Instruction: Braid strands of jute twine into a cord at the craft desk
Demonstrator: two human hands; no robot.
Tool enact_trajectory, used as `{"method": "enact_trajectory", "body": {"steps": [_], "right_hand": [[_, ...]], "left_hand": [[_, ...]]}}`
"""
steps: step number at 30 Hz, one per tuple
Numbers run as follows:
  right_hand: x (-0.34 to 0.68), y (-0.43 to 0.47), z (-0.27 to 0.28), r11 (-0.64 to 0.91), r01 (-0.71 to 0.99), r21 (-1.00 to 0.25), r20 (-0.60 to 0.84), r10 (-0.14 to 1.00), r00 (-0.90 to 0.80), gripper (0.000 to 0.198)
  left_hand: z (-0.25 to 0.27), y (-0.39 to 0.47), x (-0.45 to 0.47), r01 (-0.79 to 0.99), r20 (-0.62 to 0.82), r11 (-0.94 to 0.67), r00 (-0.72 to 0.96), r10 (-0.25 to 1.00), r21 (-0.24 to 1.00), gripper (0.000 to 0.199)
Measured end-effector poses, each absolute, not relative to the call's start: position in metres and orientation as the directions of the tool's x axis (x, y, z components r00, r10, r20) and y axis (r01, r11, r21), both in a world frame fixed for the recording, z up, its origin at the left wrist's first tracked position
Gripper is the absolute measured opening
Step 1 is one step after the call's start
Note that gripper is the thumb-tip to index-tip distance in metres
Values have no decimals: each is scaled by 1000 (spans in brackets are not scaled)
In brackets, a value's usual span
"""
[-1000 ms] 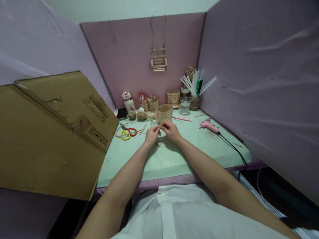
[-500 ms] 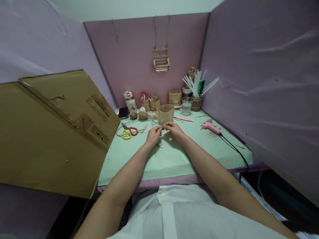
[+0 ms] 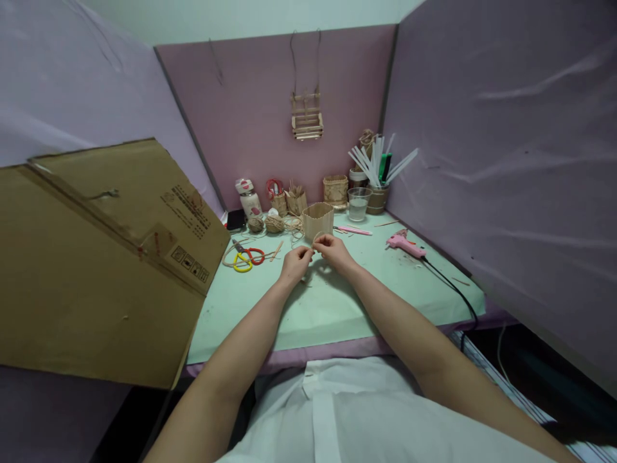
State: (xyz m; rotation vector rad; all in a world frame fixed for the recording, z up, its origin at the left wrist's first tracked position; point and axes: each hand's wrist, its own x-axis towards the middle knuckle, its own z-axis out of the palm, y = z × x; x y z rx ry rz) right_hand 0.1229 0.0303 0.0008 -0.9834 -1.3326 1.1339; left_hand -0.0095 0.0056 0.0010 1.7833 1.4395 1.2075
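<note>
My left hand [image 3: 295, 263] and my right hand [image 3: 334, 251] meet over the middle of the table, fingertips pinched close together. Between them is a thin piece of twine [image 3: 318, 235], part of it curving up above the fingertips; the rest is hidden by my fingers. Just behind my hands stands an open holder of pale wooden sticks [image 3: 317, 220] with a wavy rim. To the left lie scissors [image 3: 250, 256] with one red and one yellow handle, beside a loose length of cord and small sticks.
Two twine balls [image 3: 274, 224], a bottle [image 3: 249, 200], a plastic cup of clear liquid [image 3: 358, 207] and a pot of white glue sticks [image 3: 377, 199] line the back. A pink glue gun [image 3: 405, 245] with a black cord lies right. A cardboard sheet [image 3: 110, 270] leans left.
My hands stay pinched together, and the twine loop above them looks smaller and lower. The whole view has shifted slightly; objects on the table keep their places.
</note>
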Motion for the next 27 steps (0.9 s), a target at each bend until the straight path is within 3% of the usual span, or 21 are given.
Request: {"method": "enact_trajectory", "body": {"steps": [6, 14, 19, 22, 27], "right_hand": [[120, 29, 1, 366, 76, -928, 362, 931, -54, 15], [120, 27, 2, 320, -7, -947, 320, 946, -56, 27], [118, 29, -1, 319, -7, -948, 319, 946, -59, 26], [117, 28, -1, 268, -22, -963, 269, 962, -47, 25], [120, 25, 3, 29, -124, -992, 42, 993, -106, 30]], "left_hand": [[-5, 11, -10, 391, 341, -290, -65, 938, 873, 18], [-3, 11, -12, 397, 367, -306, -86, 926, 865, 14], [-6, 16, -13, 285, 307, -254, -157, 939, 924, 14], [-6, 16, -11, 168, 221, -193, -162, 962, 967, 14], [1, 11, -8, -72, 65, -68, -44, 997, 995, 16]]}}
